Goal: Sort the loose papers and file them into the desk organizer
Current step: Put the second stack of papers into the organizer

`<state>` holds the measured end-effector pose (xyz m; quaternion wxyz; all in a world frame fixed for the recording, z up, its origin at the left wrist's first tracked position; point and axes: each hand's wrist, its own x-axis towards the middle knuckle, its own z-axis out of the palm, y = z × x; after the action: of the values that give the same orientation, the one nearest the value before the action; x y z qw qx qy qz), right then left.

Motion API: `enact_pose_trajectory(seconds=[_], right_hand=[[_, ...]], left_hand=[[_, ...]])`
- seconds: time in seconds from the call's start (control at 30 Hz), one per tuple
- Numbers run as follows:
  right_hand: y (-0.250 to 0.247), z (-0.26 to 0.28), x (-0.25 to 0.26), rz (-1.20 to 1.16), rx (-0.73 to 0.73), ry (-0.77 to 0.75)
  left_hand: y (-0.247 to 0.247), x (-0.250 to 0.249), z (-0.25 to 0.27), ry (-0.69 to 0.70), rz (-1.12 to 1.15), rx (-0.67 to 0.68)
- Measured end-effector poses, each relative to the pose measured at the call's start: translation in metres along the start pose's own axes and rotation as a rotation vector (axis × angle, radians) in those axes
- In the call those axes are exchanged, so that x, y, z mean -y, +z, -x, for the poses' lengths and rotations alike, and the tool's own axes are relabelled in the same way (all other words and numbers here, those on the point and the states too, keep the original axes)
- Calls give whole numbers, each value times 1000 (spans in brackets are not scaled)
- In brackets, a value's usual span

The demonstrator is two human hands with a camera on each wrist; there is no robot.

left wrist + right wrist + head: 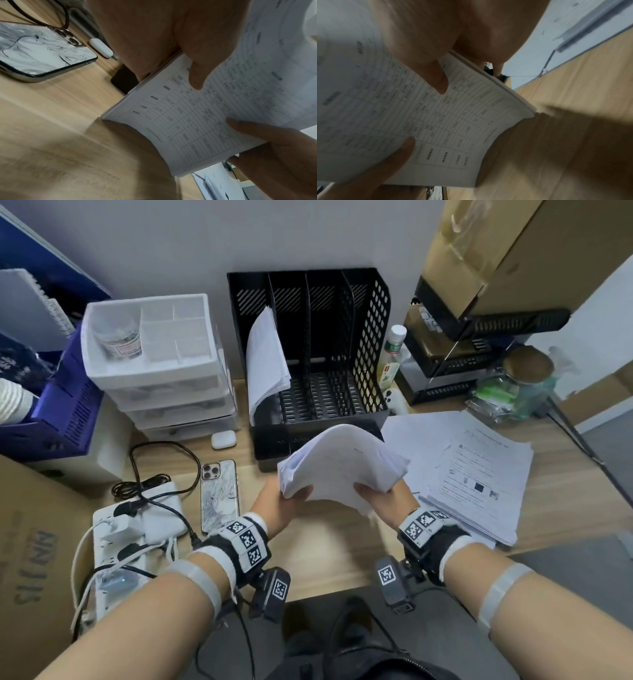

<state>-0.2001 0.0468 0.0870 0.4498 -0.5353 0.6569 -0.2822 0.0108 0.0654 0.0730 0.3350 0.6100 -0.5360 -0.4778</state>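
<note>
1. Fingers of your left hand (pixel 287 506) are curled round the near left edge of a thick white stack of printed paper sheets (pixel 339 465), thumb on top, fingertips (pixel 197 75) pressed against the printed table on its underside
2. Your right hand (pixel 383 501) pinches the near right edge of the same stack in the same way, thumb above and fingers (pixel 436 79) below
3. Held between both hands, the stack is clear of the light wooden desk (pixel 325 546) and bows upward in the middle, its far edge tilted toward the black perforated plastic desk organizer (pixel 370 337)
4. That organizer stands upright against the wall just beyond the stack; a curled bundle of white sheets (pixel 265 361) leans in its leftmost slot
5. To your right, touching the desk, lies a spread pile of white printed pages (pixel 479 470), near your right hand
6. Left of your left hand sits a phone in a pale illustrated case (pixel 219 494), face down, and beyond it a small white earbud case (pixel 223 438)
</note>
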Motion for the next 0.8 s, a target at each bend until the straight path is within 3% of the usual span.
enact_pose_trajectory(seconds=[0.17,0.23,0.37,0.4,0.5,0.57,0.7,0.8], right_hand=[[-8,-15,-3,143,69,70],[-9,-23,1,238,32,98],[-23,-32,39,146,-388,-136],[-26,-29,56,126,-391,-196],[-24,-19,109,53,-32,-245],[-21,-16,140,65,121,-267],[-22,-17,185,-116,152,-101],[-30,-22,205,-129,85,-129]], left_hand=[[-7,10,-18,-105,-176,50],[-12,3,-27,-104,-224,26],[-26,-28,-42,23,-291,-79],[-29,-41,-43,74,-316,-104],[-32,-82,-38,226,-422,-185],[-30,-102,-38,301,-511,-179],[-33,-130,-41,400,-673,-216],[-37,-137,-46,472,-548,-118]])
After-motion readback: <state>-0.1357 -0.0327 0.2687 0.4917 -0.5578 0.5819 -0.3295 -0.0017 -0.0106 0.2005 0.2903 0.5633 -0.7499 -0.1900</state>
